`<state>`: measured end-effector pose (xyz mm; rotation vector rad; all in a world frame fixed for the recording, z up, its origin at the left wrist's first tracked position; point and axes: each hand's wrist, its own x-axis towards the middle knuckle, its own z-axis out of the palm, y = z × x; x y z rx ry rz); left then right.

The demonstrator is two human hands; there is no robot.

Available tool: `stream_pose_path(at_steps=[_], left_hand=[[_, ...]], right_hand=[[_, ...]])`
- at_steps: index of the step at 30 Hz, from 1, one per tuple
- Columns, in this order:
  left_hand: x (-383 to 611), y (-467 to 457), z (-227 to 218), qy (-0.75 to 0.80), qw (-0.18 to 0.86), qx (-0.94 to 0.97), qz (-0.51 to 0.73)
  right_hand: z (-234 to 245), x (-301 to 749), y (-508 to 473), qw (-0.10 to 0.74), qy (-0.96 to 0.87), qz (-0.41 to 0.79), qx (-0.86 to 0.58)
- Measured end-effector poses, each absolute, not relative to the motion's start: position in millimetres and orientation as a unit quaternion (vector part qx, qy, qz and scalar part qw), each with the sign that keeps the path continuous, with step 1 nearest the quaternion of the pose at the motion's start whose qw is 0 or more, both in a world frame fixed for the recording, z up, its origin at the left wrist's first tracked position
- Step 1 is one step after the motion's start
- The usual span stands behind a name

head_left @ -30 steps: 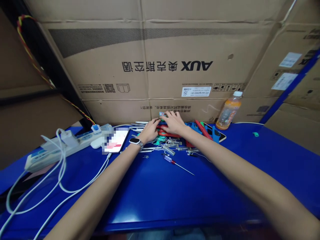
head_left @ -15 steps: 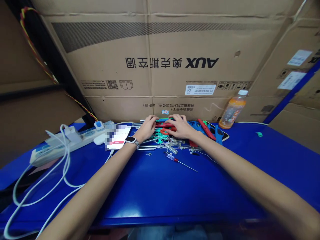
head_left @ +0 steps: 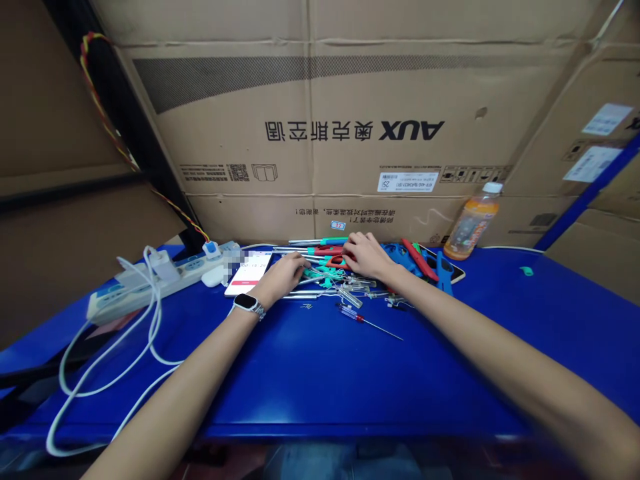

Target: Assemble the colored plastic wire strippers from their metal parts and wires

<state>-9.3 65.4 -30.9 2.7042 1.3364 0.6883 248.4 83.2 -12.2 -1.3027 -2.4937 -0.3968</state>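
A pile of small screwdrivers [head_left: 327, 277] with red, green and clear handles lies at the back of the blue table [head_left: 320, 373]. My left hand [head_left: 283, 273], a watch on its wrist, rests on the left side of the pile with its fingers curled over the tools. My right hand [head_left: 364, 255] lies on the back right of the pile, fingers bent down onto red and green handles [head_left: 330, 251]. What either hand grips, if anything, is hidden. One red-handled screwdriver [head_left: 367, 321] lies apart, nearer to me.
A phone [head_left: 249, 272] lies left of the pile, beside a white power strip [head_left: 150, 283] with trailing white cables [head_left: 110, 373]. Blue and red hand tools [head_left: 420, 261] and an orange drink bottle [head_left: 471, 223] stand to the right. Large cardboard boxes [head_left: 325, 133] wall the back.
My left hand has drawn back toward me and to the left along the pile. My right hand stays on the tools. The camera view has shifted a little.
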Motion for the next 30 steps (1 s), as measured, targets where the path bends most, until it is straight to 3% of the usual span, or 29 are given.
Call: stream_pose_path(at_steps=[8, 30], left_hand=[[-10, 64, -30, 0.430, 0.040, 0.876, 0.216], [41, 101, -23, 0.629, -0.006, 0.745, 0.222]], right_hand=[[-10, 240, 83, 0.139, -0.855, -0.105, -0.489], [-13, 232, 86, 0.116, -0.832, -0.129, -0.527]])
